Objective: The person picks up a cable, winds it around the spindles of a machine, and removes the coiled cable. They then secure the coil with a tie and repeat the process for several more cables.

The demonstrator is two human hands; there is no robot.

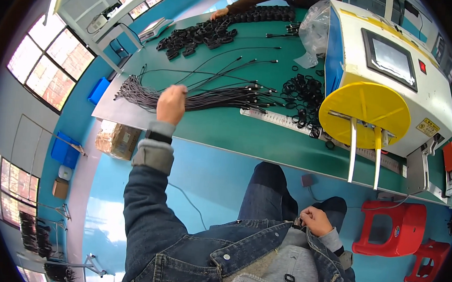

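Note:
My left hand [171, 105] is closed in a fist above the near side of a long bundle of thin black cables [207, 99]. Whether a cable is inside the fist is hidden. The cables lie across the green table with their plug ends toward the right, and a few loose ones fan out behind. Down by my lap, at the front edge of my open denim jacket [254, 244], my right hand [316, 221] has its fingers curled together. What they pinch, if anything, is too small to make out.
A white machine [394, 53] with a screen and yellow disc [363, 110] stands at the table's right. Black rings [302, 96] and a steel ruler [275, 119] lie before it. Coiled cables [198, 37] sit farther back, near another person's hand [220, 13]. Red stools [392, 229] stand below.

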